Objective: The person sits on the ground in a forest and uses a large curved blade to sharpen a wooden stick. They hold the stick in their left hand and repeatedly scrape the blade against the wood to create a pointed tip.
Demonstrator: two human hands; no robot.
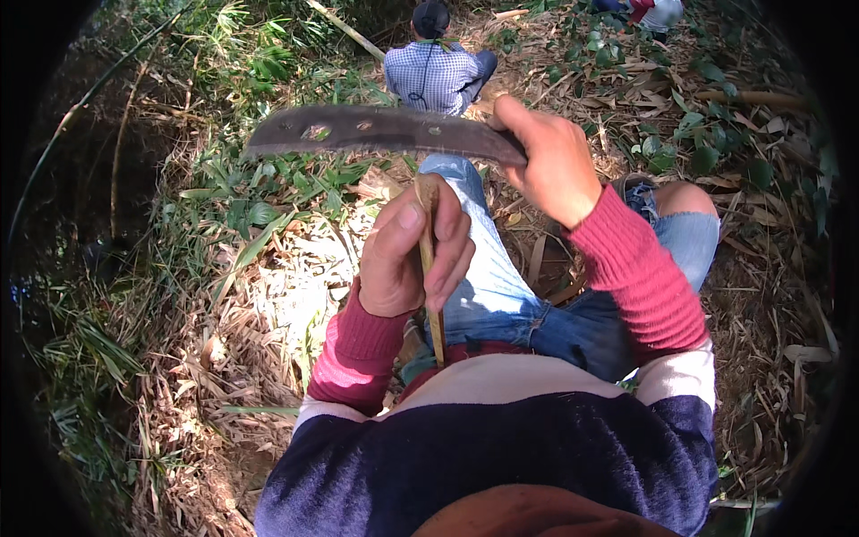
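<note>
My right hand [557, 166] is wrapped round the handle end of a machete [394, 132], whose wide dark blade has several holes and points to the left. The blade is slightly blurred and lies level, beyond the tip of a narrow strip of wood or bamboo [436, 331]. That strip stands roughly upright in my left hand [416, 246], pinched between thumb and fingers. Its lower end reaches down to my waist. A gap shows between the blade and my left hand. The machete's handle is mostly hidden in my right fist.
Ahead, a person in a checked shirt [429, 72] sits with their back to me. Another person [660, 13] is partly visible at the far right. Dry leaves [259, 331] cover the ground round my jeans-clad legs [492, 277]. Green plants [259, 215] and thin stems grow at the left.
</note>
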